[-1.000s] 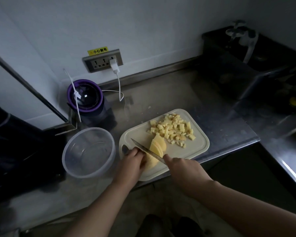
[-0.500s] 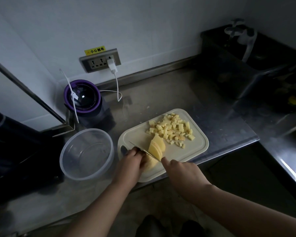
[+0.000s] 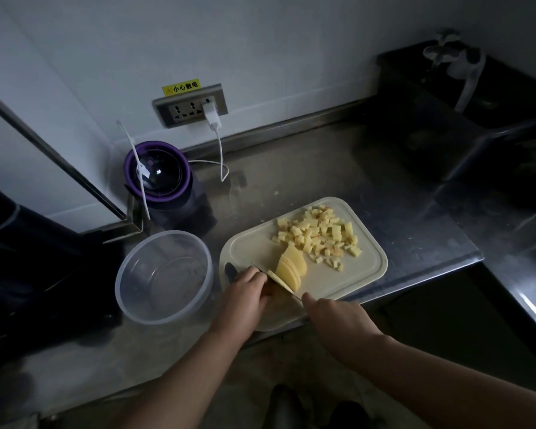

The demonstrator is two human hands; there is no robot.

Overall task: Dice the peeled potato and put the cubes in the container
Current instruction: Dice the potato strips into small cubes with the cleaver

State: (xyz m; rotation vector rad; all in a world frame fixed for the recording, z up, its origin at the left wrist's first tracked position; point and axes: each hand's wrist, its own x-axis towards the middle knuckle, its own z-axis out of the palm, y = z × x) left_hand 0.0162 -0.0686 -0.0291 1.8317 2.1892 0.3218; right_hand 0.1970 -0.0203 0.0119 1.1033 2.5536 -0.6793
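A pale cutting board [image 3: 365,267] lies near the counter's front edge. Several yellow potato cubes [image 3: 319,233] are heaped on its far half. A fan of cut potato slices [image 3: 291,267] leans just right of a knife blade [image 3: 279,278]. My left hand [image 3: 245,292] grips the uncut potato piece, mostly hidden under its fingers, on the board's near left part. My right hand [image 3: 334,314] holds the knife's handle, with the blade running between the slices and my left fingers. A clear round container [image 3: 164,274] stands left of the board with nothing in it.
A purple-rimmed blender base [image 3: 158,178] stands behind the container, with a white cable running to a wall socket [image 3: 192,105]. A dark sink with a tap [image 3: 455,63] lies at the far right. The steel counter [image 3: 322,168] ends just beneath my hands.
The fan of slices has grown by about one slice, and the blade sits slightly nearer my left fingers. The camera drifted a little; both hands keep their hold.
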